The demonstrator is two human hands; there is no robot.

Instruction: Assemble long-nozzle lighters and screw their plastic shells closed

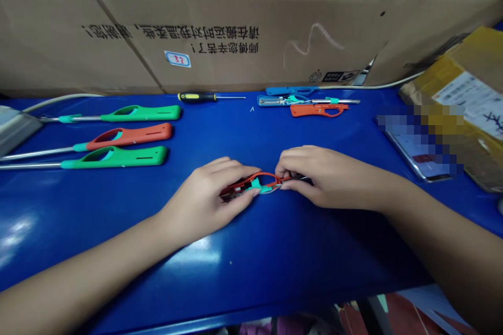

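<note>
Over the middle of the blue table, my left hand (212,193) is wrapped round the handle end of a red long-neck lighter (271,177). The lighter's handle is opened, and a teal trigger (257,185) shows inside it, close to my left thumb. My right hand (314,175) pinches the lighter near its neck end; the fingers cover most of that part. Both palms hide the two ends of the lighter.
Three whole lighters, including a red one (129,135), lie at left. A black-yellow screwdriver (196,97) and opened lighter parts, including an orange-red shell (314,110), lie at the back. Cardboard (236,73) stands behind; a phone (416,152) and a taped box (440,78) are right.
</note>
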